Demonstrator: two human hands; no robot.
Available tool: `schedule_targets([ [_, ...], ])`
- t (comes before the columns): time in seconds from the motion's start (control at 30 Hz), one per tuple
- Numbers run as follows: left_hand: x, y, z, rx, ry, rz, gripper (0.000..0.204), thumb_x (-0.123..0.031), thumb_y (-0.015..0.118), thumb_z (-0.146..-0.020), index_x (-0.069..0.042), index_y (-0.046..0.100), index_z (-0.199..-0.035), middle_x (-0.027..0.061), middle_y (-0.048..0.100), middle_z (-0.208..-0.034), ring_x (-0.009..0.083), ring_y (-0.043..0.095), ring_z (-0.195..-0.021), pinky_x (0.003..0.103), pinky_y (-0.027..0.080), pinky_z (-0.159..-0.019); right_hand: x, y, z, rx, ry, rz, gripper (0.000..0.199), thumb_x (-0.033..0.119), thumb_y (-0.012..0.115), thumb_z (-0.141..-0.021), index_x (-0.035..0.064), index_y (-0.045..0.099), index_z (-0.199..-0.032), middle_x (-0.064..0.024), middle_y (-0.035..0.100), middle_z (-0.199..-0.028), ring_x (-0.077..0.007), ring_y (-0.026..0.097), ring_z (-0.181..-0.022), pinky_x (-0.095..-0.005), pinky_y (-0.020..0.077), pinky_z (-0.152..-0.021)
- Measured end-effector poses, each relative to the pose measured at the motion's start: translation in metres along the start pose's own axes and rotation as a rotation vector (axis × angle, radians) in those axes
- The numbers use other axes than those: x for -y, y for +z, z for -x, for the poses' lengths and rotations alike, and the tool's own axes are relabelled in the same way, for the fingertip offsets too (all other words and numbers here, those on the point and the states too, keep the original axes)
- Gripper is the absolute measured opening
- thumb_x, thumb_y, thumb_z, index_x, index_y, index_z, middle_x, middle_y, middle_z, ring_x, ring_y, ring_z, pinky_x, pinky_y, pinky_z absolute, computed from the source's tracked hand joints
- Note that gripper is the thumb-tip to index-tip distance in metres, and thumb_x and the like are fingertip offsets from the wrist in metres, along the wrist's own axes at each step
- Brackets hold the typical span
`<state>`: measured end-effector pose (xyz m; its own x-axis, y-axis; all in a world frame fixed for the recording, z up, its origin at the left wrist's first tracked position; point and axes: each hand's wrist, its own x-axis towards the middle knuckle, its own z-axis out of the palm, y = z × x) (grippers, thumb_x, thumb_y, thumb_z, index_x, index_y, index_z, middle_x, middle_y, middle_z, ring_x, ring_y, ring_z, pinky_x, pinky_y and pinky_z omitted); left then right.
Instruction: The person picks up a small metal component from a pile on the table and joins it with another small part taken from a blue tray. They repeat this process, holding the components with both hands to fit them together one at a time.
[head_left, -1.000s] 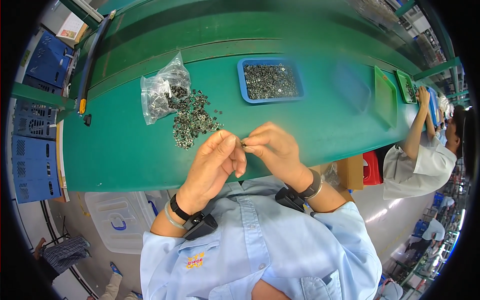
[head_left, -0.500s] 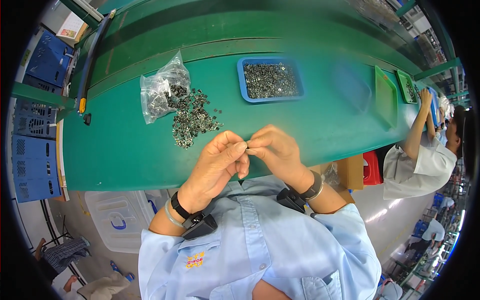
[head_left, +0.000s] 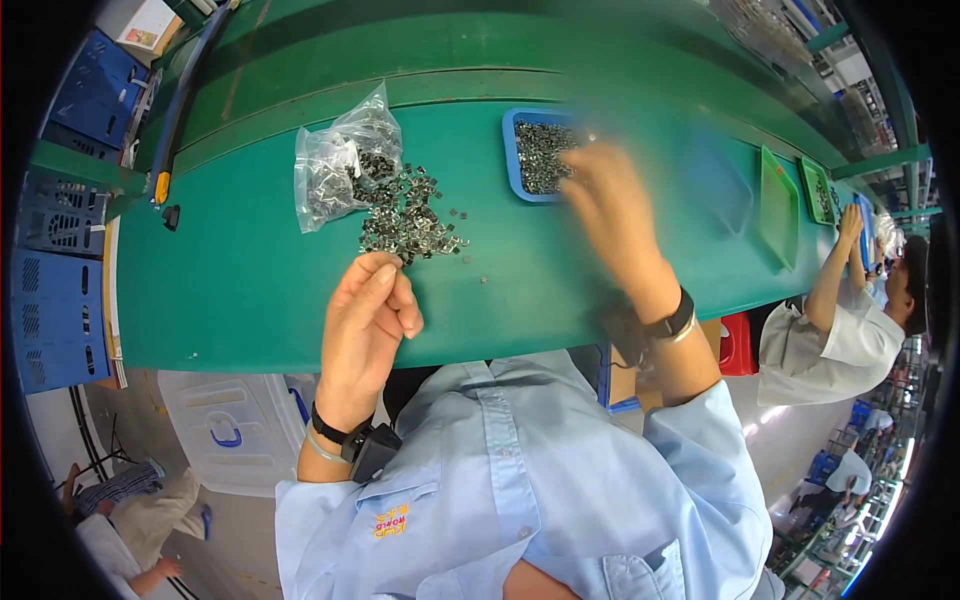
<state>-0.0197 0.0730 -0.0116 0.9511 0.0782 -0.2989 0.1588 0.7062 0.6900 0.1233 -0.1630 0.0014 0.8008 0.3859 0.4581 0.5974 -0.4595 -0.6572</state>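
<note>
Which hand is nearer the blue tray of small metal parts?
Right. The right hand is blurred at the blue tray; the left hand is apart from it, below the loose parts pile.

On the table [head_left: 250, 290], a bag [head_left: 335, 165] lies far left with a heap of parts [head_left: 405, 220] just right of it. A tray [head_left: 535, 155] sits further right. The left hand [head_left: 368, 320] is near the heap; the right hand [head_left: 610, 205] is at the tray.
</note>
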Motion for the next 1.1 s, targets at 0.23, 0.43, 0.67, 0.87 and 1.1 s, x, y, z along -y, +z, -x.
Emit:
schedule_targets([
  [0.23, 0.007, -0.006, -0.001, 0.062, -0.053, -0.023, 0.013, -0.015, 0.052, -0.094, -0.004, 0.054, -0.102, 0.0041, 0.057, -0.073, 0.0122, 0.052, -0.058, 0.025, 0.042, -0.051, 0.023, 0.031, 0.039, 0.424, -0.194, 0.099, 0.02, 0.008, 0.07, -0.074, 0.0087, 0.064, -0.093, -0.0064, 0.059, -0.091, -0.0261, 0.057, -0.083, -0.0358, 0.0477, -0.072],
  [0.43, 0.019, 0.01, -0.001, 0.071, -0.137, -0.16, 0.014, -0.016, 0.054, -0.095, -0.004, 0.054, -0.101, 0.0039, 0.058, -0.075, 0.0103, 0.053, -0.058, 0.023, 0.043, -0.051, 0.029, 0.036, 0.044, 0.346, -0.139, 0.025, 0.018, 0.01, 0.073, -0.071, 0.0097, 0.064, -0.087, -0.0049, 0.058, -0.088, -0.0255, 0.056, -0.08, -0.0372, 0.0459, -0.069],
  [0.67, 0.025, 0.029, -0.009, 0.134, -0.156, -0.328, 0.017, -0.019, 0.056, -0.094, -0.003, 0.054, -0.1, 0.0039, 0.058, -0.073, 0.0096, 0.053, -0.058, 0.023, 0.043, -0.051, 0.05, 0.022, 0.039, 0.275, -0.209, 0.02, 0.02, 0.011, 0.075, -0.069, 0.0094, 0.063, -0.086, -0.0041, 0.058, -0.087, -0.0247, 0.056, -0.08, -0.0353, 0.0446, -0.068],
  [0.87, 0.027, 0.027, -0.011, 0.227, -0.255, -0.086, 0.016, -0.019, 0.057, -0.093, -0.003, 0.058, -0.096, 0.0039, 0.059, -0.074, 0.0086, 0.053, -0.058, 0.021, 0.042, -0.049, 0.051, 0.018, 0.043, 0.221, -0.21, -0.002, 0.021, 0.01, 0.076, -0.068, 0.0097, 0.063, -0.085, -0.0029, 0.058, -0.086, -0.0239, 0.056, -0.078, -0.034, 0.044, -0.067],
  [1.1, 0.031, 0.026, -0.009, 0.267, -0.261, 0.028, 0.018, -0.021, 0.058, -0.093, -0.003, 0.058, -0.097, 0.0052, 0.061, -0.075, 0.0097, 0.053, -0.057, 0.022, 0.042, -0.05, 0.05, 0.021, 0.048, 0.117, -0.304, -0.017, 0.021, 0.011, 0.073, -0.072, 0.0084, 0.063, -0.09, -0.002, 0.056, -0.085, -0.0212, 0.053, -0.073, -0.0333, 0.0406, -0.064],
])
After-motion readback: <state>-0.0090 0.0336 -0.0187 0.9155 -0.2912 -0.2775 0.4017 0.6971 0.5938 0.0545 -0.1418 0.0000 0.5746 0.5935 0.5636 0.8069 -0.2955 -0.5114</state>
